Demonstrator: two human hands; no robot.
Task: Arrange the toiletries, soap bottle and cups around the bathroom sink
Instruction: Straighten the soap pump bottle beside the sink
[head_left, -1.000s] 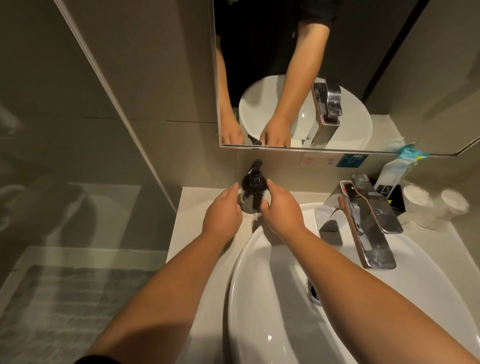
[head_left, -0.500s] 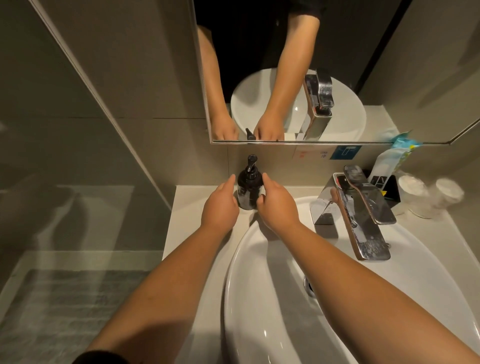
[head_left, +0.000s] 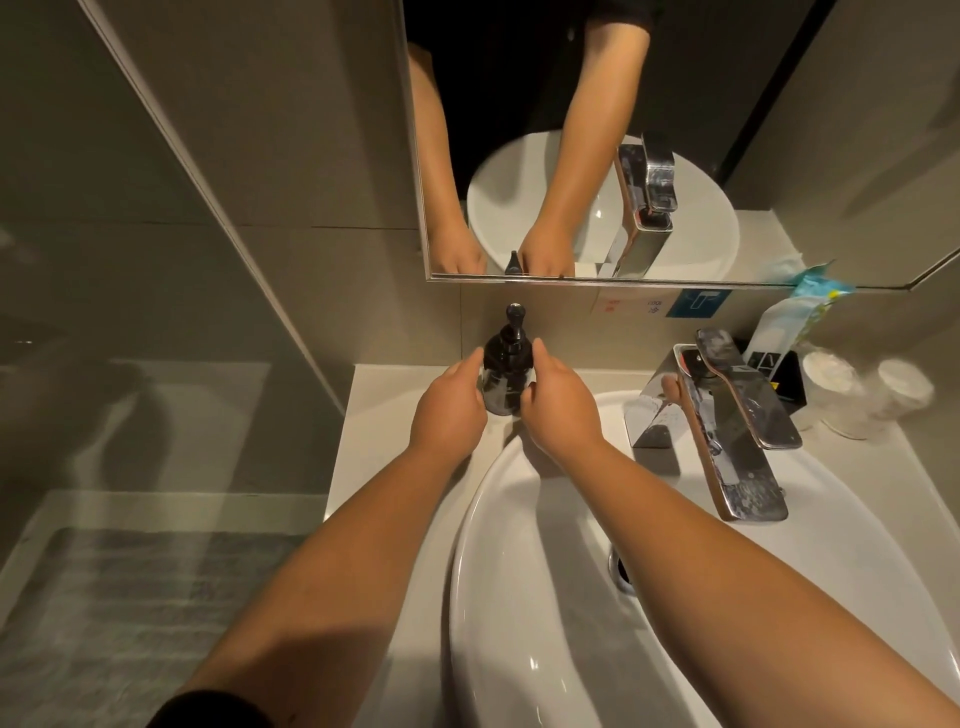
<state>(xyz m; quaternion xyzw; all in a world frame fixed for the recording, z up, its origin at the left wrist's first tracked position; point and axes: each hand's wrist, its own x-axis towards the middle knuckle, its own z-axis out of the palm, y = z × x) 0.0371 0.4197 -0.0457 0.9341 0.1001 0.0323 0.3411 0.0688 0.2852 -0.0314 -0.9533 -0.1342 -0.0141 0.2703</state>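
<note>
Nearest to us is the glossy white oval ceramic sink (head_left: 519, 597), its rim curving under both forearms, with a grey ribbed bath mat (head_left: 130, 597) on the floor off to the left. Our arms reach forward over the basin to the back left corner of the pale stone worktop (head_left: 384, 405). There our left hand (head_left: 449, 410) and right hand (head_left: 558, 408) close in from either side on the dark glossy round soap bottle with a black pump head (head_left: 506, 366); the fingers of both hands curl round its body, grasping it between them. The bottle stands upright on the worktop, just behind the sink rim and close to the wall.

To the right, the angular chrome tap (head_left: 727, 415) leans out over the basin. Beyond it, in the back right corner, we see a black box (head_left: 787, 379), a white toiletry packet with a blue and yellow top (head_left: 779, 332) leaning against the wall, and two white paper-capped cups (head_left: 865, 395) side by side (their details are blurred).

Farthest off, the wall mirror (head_left: 675, 130) reflects our arms, the sink and the tap.
</note>
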